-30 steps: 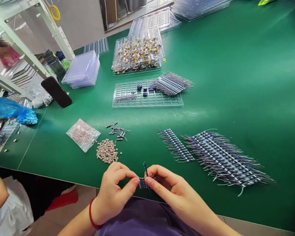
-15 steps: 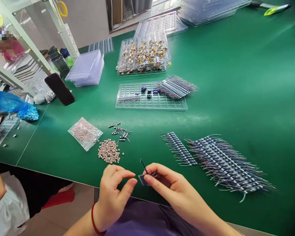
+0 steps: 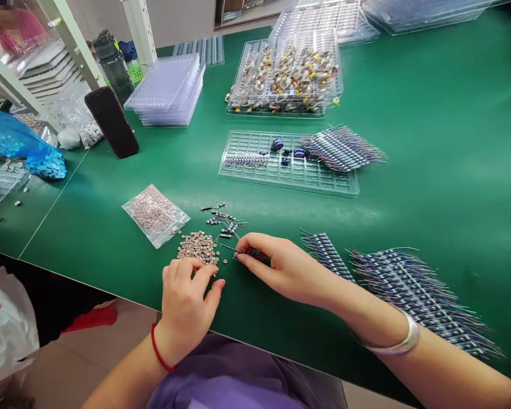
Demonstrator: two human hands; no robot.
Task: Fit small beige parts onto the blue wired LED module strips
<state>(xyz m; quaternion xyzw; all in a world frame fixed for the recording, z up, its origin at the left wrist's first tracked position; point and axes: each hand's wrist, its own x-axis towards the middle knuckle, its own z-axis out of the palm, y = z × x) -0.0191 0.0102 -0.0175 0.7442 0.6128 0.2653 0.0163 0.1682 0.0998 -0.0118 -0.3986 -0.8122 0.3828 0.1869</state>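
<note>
My left hand (image 3: pixel 189 301) is over the near edge of a pile of small round pinkish-beige parts (image 3: pixel 196 245), fingers bent and the thumb apart from the index finger. Nothing shows between them. My right hand (image 3: pixel 272 261) pinches a thin dark blue stick (image 3: pixel 229 247), its tip pointing left at the pile. What else lies within that grip is mostly hidden by the fingers. Just beyond the pile lie several small loose boards with wires (image 3: pixel 225 221). A clear bag (image 3: pixel 153 213) of the same round parts rests to the left.
Wired board panels (image 3: pixel 413 295) lie to the right, partly under my right forearm, beside a narrower panel (image 3: pixel 327 253). Farther back are a clear tray (image 3: pixel 255 182), another board stack (image 3: pixel 344 149), filled trays (image 3: pixel 289 79), stacked clear trays (image 3: pixel 166 85) and a phone (image 3: pixel 112 122).
Both hands have moved forward from the table's near edge, the left to the round parts. The right hand's stick has swung from upright to nearly level. The view has shifted.
</note>
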